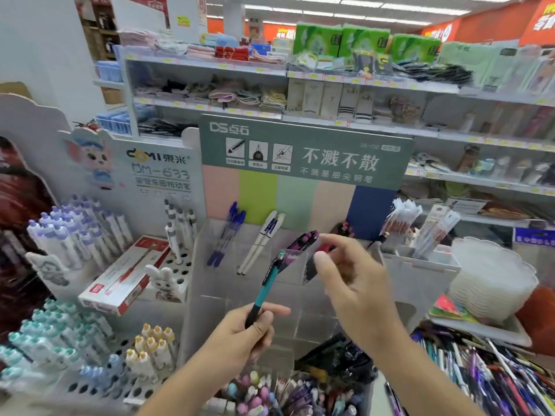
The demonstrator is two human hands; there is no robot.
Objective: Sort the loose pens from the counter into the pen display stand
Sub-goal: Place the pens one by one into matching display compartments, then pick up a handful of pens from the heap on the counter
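Two bare forearms and hands, left hand (240,334) and right hand (351,283); no sleeves, rings or watch show.

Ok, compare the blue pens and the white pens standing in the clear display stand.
The blue pens have see-through barrels with blue caps at both ends; the white pens have solid white bodies with dark blue print. The blue pens stand in the left compartment, the white pens in the one to its right. Both bunches lean the same way, tops to the right.

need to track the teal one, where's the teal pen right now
In the head view the teal pen is low in the centre, gripped by the left hand, tip tilted up-right toward the clear display stand, left of the right hand.
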